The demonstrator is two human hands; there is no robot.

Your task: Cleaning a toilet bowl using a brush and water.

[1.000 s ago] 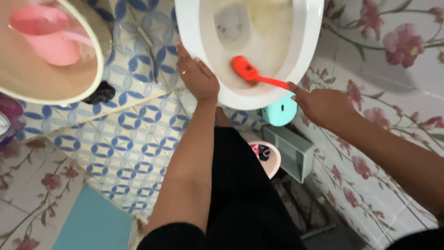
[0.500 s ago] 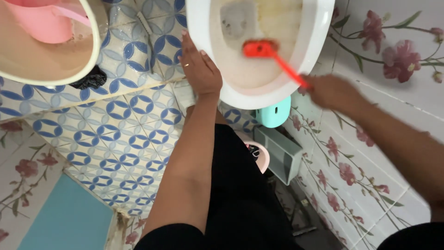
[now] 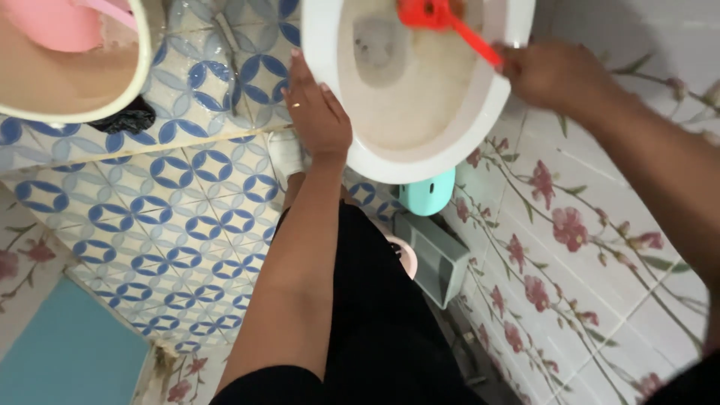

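A red plastic long-handled brush is gripped by its thin handle in the closed right hand, which is blurred at the right rim of the white ceramic toilet bowl. The brush head is seen inside the bowl, near its far edge, against the stained inner wall. The left hand is laid flat and open on the bowl's left rim, fingers spread, with nothing grasped. A small mint-green rounded container is seen just beneath the bowl's near edge, and a grey rectangular box stands beside it against the flower-patterned wall tiles. A cream round basin holding a pink plastic scoop is set at the upper left, on the blue-patterned floor tiles.
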